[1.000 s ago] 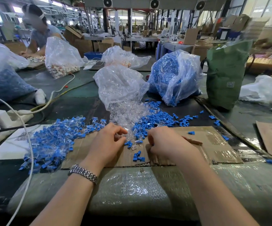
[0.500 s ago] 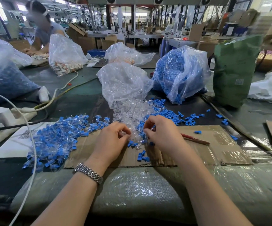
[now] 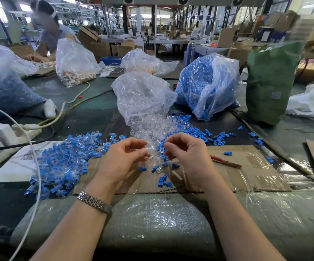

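Two narrow grips meet at the centre. The left hand (image 3: 122, 162) is curled, and its thumb and fingertips are closed on what is judged to be a small clear plastic shell (image 3: 146, 156). The right hand (image 3: 189, 157) is curled just beside it with fingertips drawn together; whether a blue cap is pinched there cannot be told. A small gap is left between the two.

Since a second ago the right hand has been lifted off the brown cardboard sheet (image 3: 246, 166) and brought level with the left. The picking-up is therefore judged finished, and the fitting of cap to shell is judged to be next.

Just behind the fingertips a heap of clear plastic shells (image 3: 150, 129) is spilled from a crumpled clear bag (image 3: 141, 95), and loose blue plastic caps (image 3: 218, 141) are scattered to its right. A broad pile of joined blue-and-clear pieces (image 3: 64, 159) is spread to the left.

Farther out, a clear bag of blue caps (image 3: 207, 85), a green sack (image 3: 271, 81) and a white power strip (image 3: 30, 131) are stood on the dark counter (image 3: 96, 102). A red stick (image 3: 225, 162) is laid on the cardboard near the right wrist, and a white cable (image 3: 37, 166) is draped across the joined pile; either could be snagged.
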A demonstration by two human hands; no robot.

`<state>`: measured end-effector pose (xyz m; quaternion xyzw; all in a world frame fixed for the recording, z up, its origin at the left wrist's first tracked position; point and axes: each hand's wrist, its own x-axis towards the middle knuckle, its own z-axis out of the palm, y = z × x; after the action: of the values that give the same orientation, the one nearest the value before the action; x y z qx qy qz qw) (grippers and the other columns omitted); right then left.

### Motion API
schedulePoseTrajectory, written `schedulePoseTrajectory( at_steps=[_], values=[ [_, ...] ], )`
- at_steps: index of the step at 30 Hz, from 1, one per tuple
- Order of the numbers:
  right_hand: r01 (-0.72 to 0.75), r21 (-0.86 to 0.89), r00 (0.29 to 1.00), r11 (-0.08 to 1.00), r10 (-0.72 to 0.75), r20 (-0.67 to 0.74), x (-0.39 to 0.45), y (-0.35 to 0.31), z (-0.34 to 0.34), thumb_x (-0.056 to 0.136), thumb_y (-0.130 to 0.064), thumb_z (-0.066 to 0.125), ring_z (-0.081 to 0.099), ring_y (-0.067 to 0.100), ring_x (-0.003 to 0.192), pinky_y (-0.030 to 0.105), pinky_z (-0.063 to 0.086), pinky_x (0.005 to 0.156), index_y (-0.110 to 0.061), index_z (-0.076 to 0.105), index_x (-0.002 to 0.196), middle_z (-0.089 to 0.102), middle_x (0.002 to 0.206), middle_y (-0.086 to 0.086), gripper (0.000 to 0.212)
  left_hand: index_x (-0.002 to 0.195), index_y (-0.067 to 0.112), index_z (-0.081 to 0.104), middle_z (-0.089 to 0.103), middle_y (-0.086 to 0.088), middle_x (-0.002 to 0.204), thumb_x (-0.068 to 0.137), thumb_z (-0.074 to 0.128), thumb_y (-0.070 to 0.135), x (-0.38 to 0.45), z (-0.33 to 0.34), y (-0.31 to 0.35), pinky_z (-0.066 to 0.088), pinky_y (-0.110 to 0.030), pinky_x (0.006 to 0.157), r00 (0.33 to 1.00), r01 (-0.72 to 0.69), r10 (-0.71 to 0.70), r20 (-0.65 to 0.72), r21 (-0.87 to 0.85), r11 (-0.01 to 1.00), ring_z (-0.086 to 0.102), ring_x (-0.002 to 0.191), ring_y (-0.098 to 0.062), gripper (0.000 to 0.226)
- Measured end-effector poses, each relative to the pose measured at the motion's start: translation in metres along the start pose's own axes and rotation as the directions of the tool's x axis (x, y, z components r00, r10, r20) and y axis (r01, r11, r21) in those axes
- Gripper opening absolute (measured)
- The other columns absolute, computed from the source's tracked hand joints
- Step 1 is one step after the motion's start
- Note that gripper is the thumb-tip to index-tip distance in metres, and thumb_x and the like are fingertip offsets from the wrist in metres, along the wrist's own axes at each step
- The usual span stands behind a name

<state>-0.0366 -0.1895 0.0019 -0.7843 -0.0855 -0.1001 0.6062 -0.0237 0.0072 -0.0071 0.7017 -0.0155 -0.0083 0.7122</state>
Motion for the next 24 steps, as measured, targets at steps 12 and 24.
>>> schedulePoseTrajectory(
  at_steps=[12, 24],
  values=[
    [0.125, -0.127, 0.99, 0.984, -0.115, 0.08, -0.0039, -0.0034, 0.0066, 0.096, -0.014, 0.066, 0.066, 0.009, 0.08, 0.026, 0.056, 0.077, -0.02, 0.068, 0.095, 0.069, 0.084, -0.004, 0.007, 0.096, 0.001, 0.08, 0.074, -0.026, 0.104, 0.08, 0.073, 0.006, 0.006, -0.0016, -0.0024, 0.061, -0.023, 0.069, 0.957, 0.246, -0.156, 0.245, -0.402, 0.882, 0.077, 0.092, -0.027, 0.019],
    [0.236, -0.213, 0.97, 0.948, -0.215, 0.117, -0.0024, 0.0025, 0.0085, 0.095, -0.013, 0.068, 0.061, 0.003, 0.083, 0.014, 0.046, 0.072, -0.025, 0.065, 0.093, 0.064, 0.086, -0.012, 0.012, 0.096, -0.005, 0.075, 0.075, -0.026, 0.1, 0.072, 0.073, -0.005, 0.0001, 0.0004, 0.0031, 0.062, -0.024, 0.07, 0.954, 0.251, -0.155, 0.257, -0.398, 0.883, 0.077, 0.088, -0.029, 0.025]
  ],
)
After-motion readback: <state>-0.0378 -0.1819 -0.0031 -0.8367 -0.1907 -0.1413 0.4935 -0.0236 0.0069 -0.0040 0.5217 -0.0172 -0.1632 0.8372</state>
